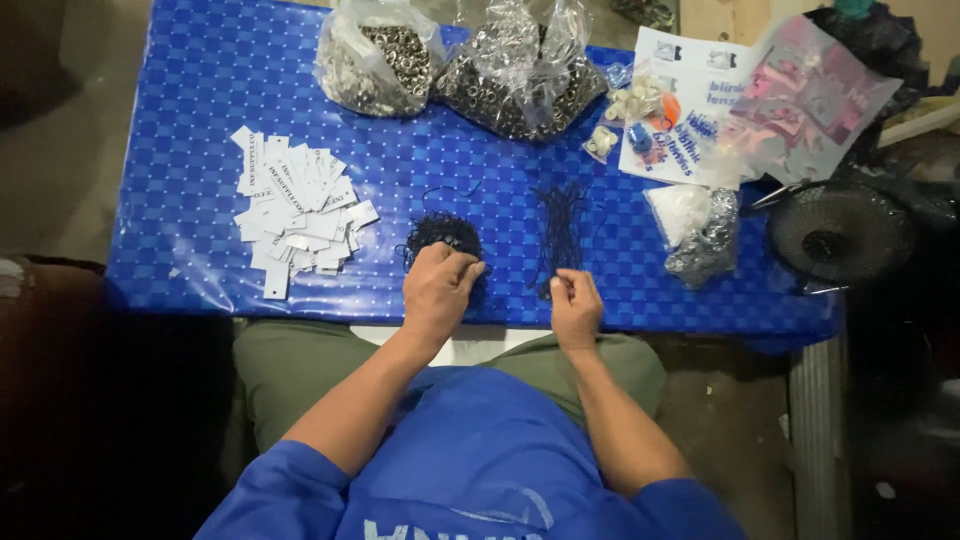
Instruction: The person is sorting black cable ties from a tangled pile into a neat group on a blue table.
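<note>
My left hand [437,290] rests on a tangled heap of black cord loops [440,234] near the front edge of a table covered in blue checked plastic [200,120]; its fingers pinch into the heap. My right hand [575,308] is closed on the near end of a straightened bundle of black cords [560,232] that lies lengthwise on the table. A pile of small white paper tags [296,208] lies to the left of the heap.
Two clear bags of metal eyelets [378,62] [520,85] stand at the back. To the right lie printed paper sheets, small spools [640,100], a clear bag with pink pieces [815,95], a white and a silvery bag [700,235], and a small black fan [838,232].
</note>
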